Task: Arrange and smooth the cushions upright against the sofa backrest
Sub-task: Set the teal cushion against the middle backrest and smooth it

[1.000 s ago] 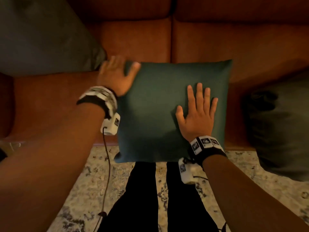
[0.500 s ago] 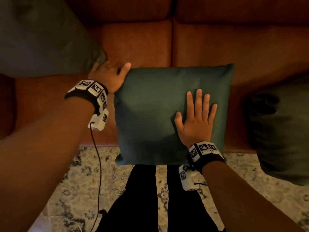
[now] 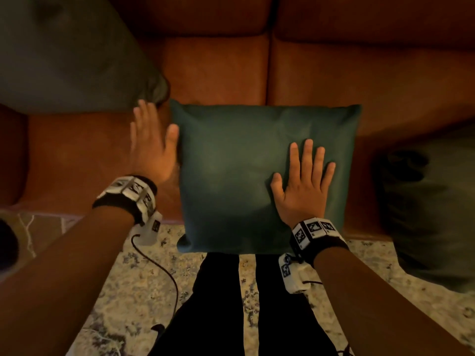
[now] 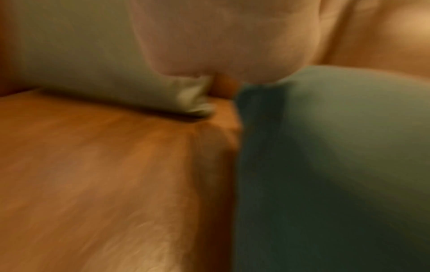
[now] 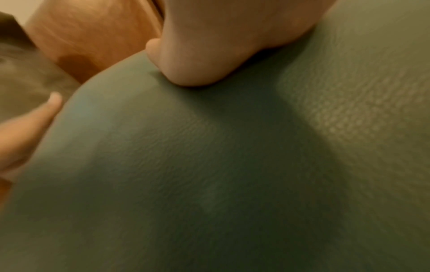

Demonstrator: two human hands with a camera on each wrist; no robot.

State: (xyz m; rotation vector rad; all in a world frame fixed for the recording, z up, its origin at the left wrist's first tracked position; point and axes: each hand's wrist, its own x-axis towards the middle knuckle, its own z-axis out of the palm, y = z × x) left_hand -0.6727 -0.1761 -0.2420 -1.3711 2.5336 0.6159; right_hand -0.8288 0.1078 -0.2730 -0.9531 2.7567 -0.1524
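The right hand (image 3: pixel 304 186) lies flat, fingers straight and spread, pressing on the right half of the square dark green cushion (image 3: pixel 246 173) and gripping nothing. The left hand (image 3: pixel 151 147) is also open, fingers extended, its thumb touching or nearly touching the cushion's left edge; the blur hides which. That cushion lies flat on the seat of the rust-brown leather sofa (image 3: pixel 218 68), its near edge overhanging the seat front, its far edge short of the backrest. A paler grey-green cushion (image 3: pixel 64 52) leans beyond the green cushion's far-left corner; another dark cushion (image 3: pixel 424 201) slumps to its right. To do this step well, I judge the palms should sweep outward from the centre, evenly, then both hands should take opposite edges and tip it upright against the backrest.
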